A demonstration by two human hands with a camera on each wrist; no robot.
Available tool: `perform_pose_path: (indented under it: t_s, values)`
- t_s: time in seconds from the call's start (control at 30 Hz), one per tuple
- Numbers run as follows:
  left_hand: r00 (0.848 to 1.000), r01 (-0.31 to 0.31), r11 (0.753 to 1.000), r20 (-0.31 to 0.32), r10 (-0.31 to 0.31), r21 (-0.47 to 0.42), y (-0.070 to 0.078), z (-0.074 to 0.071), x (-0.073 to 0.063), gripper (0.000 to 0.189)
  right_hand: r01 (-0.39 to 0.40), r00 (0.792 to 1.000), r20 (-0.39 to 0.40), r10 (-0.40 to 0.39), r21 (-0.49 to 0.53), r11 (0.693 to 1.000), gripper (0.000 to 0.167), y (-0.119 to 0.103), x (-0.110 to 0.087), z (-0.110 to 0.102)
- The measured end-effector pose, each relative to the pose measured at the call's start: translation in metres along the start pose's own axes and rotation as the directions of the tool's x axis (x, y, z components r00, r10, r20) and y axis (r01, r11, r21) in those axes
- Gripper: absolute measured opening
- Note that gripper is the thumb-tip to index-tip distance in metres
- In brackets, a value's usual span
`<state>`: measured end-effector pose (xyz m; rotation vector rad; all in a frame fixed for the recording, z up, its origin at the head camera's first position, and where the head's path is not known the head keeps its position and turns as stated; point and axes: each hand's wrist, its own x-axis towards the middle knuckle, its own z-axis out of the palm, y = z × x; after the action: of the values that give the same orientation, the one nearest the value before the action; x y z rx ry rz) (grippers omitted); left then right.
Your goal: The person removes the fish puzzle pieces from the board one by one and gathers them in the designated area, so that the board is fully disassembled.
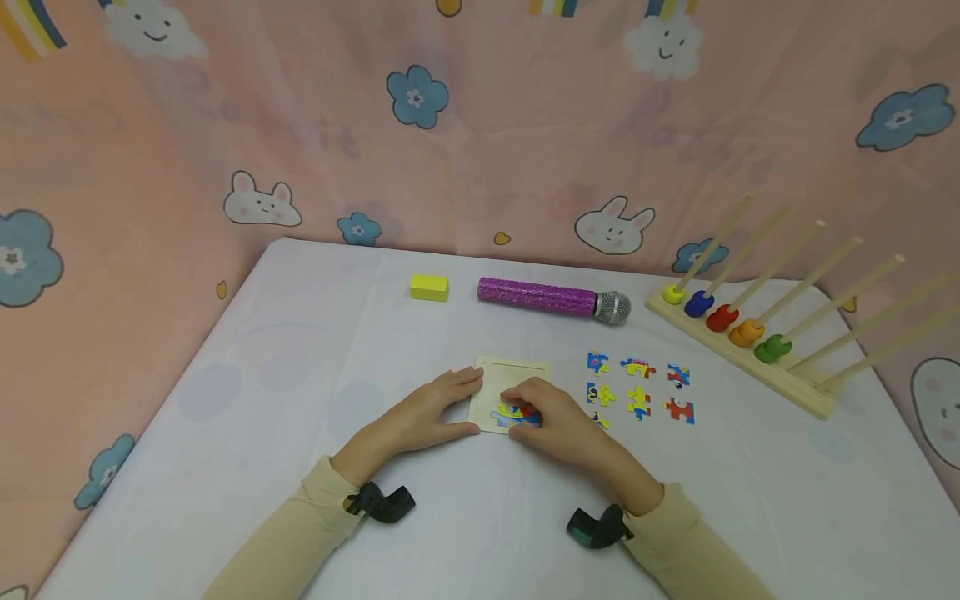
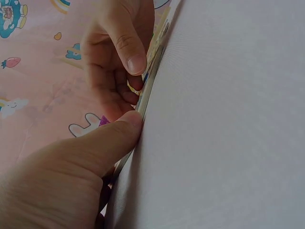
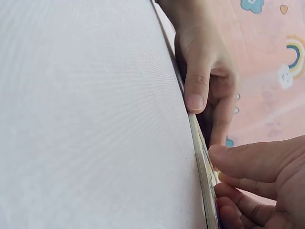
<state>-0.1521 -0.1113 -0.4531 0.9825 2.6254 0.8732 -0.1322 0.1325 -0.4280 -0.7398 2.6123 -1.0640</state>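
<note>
A square wooden puzzle tray (image 1: pixel 491 379) lies on the white table, with colourful jigsaw pieces (image 1: pixel 504 416) along its near part. My left hand (image 1: pixel 423 412) rests at the tray's left side, fingertips near the upper corner and thumb (image 2: pixel 128 119) against the near edge. Over the tray's right half, my right hand (image 1: pixel 558 421) has its fingers curled and its thumb close to the index finger. They pinch a puzzle piece low against the tray; the fingers hide most of it. In the right wrist view, a bit of yellow shows by the right fingertips (image 3: pixel 223 155).
Loose jigsaw pieces (image 1: pixel 638 402) lie in rows right of the tray, one partly hidden by my right hand. Behind are a yellow block (image 1: pixel 429 288) and a purple glitter microphone (image 1: pixel 536 297). A wooden peg stand (image 1: pixel 738 350) with coloured beads stands at the right.
</note>
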Motion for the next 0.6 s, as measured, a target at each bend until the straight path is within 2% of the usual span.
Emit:
perform_pose_path:
  t_s: [0.33, 0.6]
  values:
    - [1.000, 0.001, 1.000, 0.000, -0.001, 0.001, 0.000, 0.000, 0.000, 0.071, -0.035, 0.999, -0.034, 0.034, -0.030, 0.999, 0.037, 0.000, -0.001, 0.010]
    - [1.000, 0.005, 1.000, 0.000, -0.005, 0.000, 0.000, 0.000, 0.000, 0.071, -0.049, 0.997, -0.058, 0.050, 0.007, 0.999, 0.037, 0.001, -0.001, 0.013]
